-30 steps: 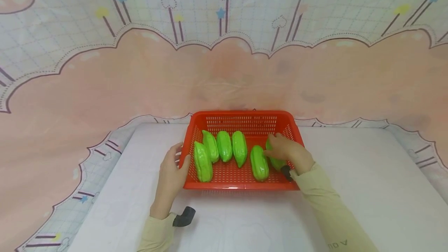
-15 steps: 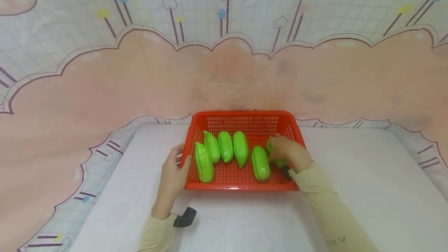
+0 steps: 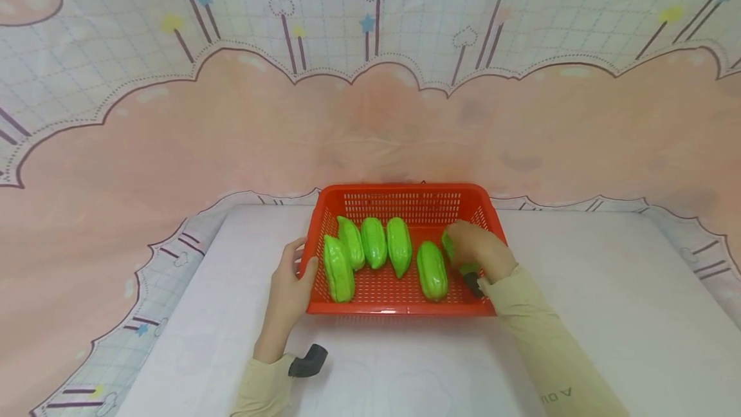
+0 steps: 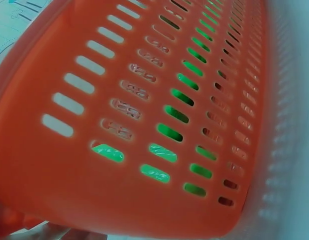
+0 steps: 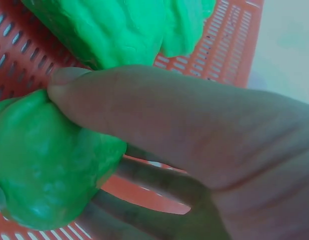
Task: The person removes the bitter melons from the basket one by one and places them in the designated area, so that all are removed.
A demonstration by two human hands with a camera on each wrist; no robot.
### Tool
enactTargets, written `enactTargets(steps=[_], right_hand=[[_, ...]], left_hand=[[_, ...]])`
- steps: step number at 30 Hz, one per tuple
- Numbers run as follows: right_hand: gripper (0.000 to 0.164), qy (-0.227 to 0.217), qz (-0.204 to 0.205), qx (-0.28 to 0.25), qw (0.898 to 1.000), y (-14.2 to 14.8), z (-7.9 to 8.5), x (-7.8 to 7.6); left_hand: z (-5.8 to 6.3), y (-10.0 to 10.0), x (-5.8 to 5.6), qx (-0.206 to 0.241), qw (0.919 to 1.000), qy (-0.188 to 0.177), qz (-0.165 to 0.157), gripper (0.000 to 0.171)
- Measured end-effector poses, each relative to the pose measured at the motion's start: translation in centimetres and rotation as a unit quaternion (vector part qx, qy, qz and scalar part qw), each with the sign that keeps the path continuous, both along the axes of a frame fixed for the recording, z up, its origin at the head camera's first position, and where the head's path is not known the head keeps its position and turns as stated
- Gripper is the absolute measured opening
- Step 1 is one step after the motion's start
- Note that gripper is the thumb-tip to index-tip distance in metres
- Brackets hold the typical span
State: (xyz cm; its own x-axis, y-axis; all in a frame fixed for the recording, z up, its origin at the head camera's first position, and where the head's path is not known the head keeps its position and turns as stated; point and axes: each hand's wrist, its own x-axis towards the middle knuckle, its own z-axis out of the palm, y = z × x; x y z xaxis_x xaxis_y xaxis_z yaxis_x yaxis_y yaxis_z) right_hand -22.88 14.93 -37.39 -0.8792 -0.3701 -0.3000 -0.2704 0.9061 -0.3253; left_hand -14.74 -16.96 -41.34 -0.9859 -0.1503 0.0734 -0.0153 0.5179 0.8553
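This is a table-top set-up; whether in a home or a studio cannot be told. A cloud-and-star printed cloth [image 3: 370,121] hangs beyond the far edge of a white table [image 3: 625,295].

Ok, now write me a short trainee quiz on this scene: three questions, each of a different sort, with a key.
1. Count: how many green pieces are in the red basket, including the held piece?
2. True or false: the left hand's grip is on a green piece.
3. Multiple choice: the right hand's grip has its piece in which part of the basket, as the person faces it? a) left; b) middle; c) right.

Key:
1. Six.
2. False; the left hand's grip is at the basket's left side, outside it.
3. c.
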Motion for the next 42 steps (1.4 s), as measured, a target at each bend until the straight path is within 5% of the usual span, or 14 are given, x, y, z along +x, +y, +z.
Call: enactTargets(steps=[25,42], right_hand=[[0.022,0.005,-0.006,-0.015,1.000,0.26,0.20,0.10],[0.016,0.017,0.029,-0.032,0.999,0.46,1.00,0.43]], left_hand=[[-0.25,-0.22,-0.20,0.033,0.9991,-0.026,-0.006,0.048],[-0.18,-0.13,-0.08,0.044,0.9989,-0.014,-0.010,0.047]])
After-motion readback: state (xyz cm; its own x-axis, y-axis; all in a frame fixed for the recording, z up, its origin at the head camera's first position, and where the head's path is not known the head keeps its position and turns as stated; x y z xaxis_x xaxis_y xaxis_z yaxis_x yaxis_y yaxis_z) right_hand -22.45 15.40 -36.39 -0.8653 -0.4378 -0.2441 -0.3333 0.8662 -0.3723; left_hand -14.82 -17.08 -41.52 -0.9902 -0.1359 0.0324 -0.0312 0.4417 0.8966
